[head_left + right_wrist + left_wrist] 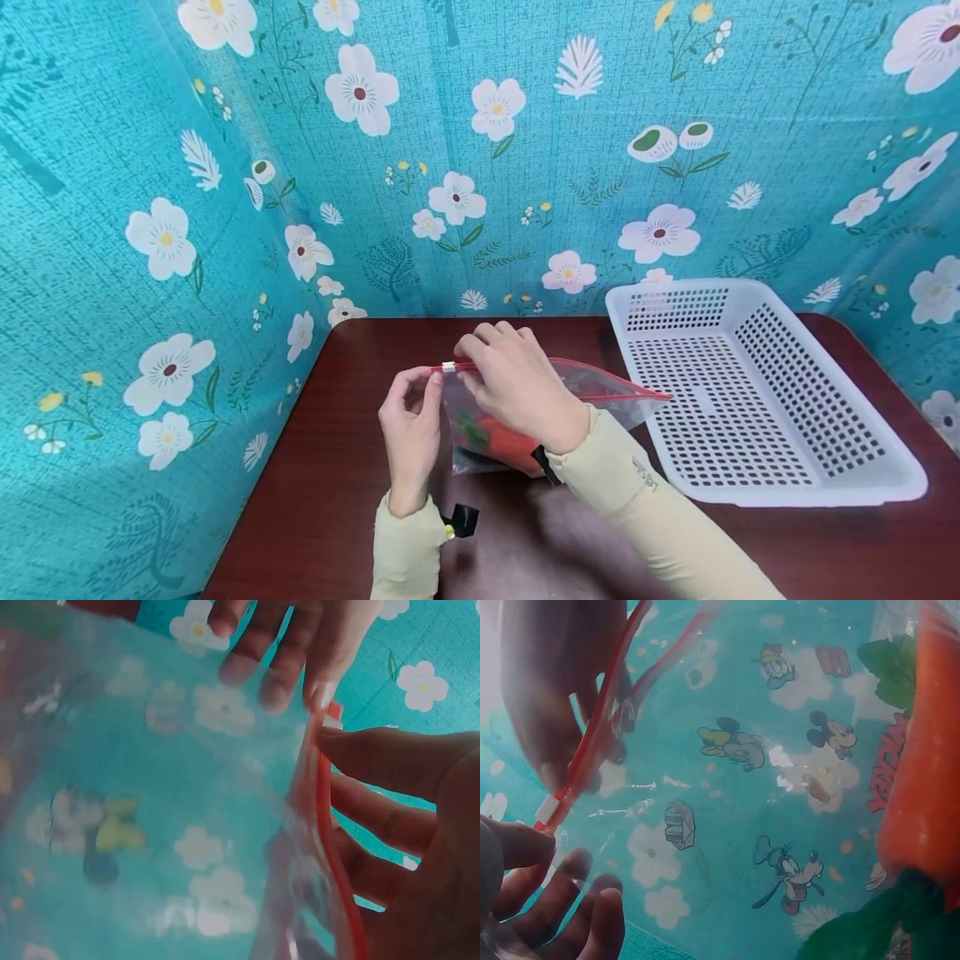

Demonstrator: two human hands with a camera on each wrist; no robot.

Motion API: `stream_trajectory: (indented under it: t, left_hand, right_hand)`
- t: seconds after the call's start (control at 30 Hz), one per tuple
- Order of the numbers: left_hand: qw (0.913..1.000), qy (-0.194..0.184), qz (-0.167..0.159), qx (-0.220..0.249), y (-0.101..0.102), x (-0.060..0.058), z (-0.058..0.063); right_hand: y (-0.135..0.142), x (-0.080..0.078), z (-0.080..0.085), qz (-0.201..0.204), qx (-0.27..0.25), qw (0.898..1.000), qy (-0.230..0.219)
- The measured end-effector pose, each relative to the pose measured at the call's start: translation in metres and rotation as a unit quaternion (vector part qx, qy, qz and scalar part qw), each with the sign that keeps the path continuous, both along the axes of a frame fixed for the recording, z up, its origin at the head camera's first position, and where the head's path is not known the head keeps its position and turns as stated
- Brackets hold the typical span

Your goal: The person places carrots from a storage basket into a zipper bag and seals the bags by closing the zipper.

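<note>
A clear zip bag (637,410) with a red zip strip hangs between both hands over the table. Its left end, beside the white slider (448,367), is pinched by the thumb and fingers of my left hand (411,425). My right hand (525,387) grips the red strip just right of that slider, thumb on the near side in the right wrist view. Toward the right the bag's mouth gapes. Inside lie orange carrots (924,802) with green leaves (889,671), partly hidden by the right hand in the head view. Cartoon figures (791,877) are printed on the plastic.
A white perforated plastic basket (678,467) stands on the right side of the dark red-brown table (315,500). Behind and at the left hangs a turquoise floral curtain (420,275), close along the table's edges. Black wrist straps sit at both sleeves.
</note>
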State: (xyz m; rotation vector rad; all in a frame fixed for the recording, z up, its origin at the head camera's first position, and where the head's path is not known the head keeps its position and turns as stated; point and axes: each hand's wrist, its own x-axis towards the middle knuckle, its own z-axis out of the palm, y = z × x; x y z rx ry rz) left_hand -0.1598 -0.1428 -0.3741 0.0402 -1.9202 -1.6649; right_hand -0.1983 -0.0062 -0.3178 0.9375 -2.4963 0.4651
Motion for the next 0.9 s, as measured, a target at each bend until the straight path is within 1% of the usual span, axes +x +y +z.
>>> stream_trajectory:
  t: [0.17,0.37,0.6,0.77,0.9]
  left_hand:
    - [0.9999,0.009,-0.005,0.001,0.000,0.000,0.000]
    - [0.9999,0.009,-0.004,-0.005,0.000,0.001,0.000]
    - [0.9998,0.012,0.002,-0.013,-0.001,0.001,0.002]
    - [0.9998,0.012,0.002,-0.017,-0.001,0.001,0.001]
    - [0.9993,0.017,0.005,-0.032,-0.001,0.002,0.001]
  right_hand:
    - [-0.008,0.001,-0.002,0.013,-0.009,1.000,0.010]
    - [-0.013,0.000,-0.006,0.012,-0.017,0.999,0.024]
    - [-0.017,0.000,-0.005,0.011,-0.003,1.000,0.026]
    - [-0.018,0.000,-0.006,0.015,-0.002,1.000,0.027]
    - [-0.017,0.000,-0.006,0.019,-0.004,0.999,0.035]
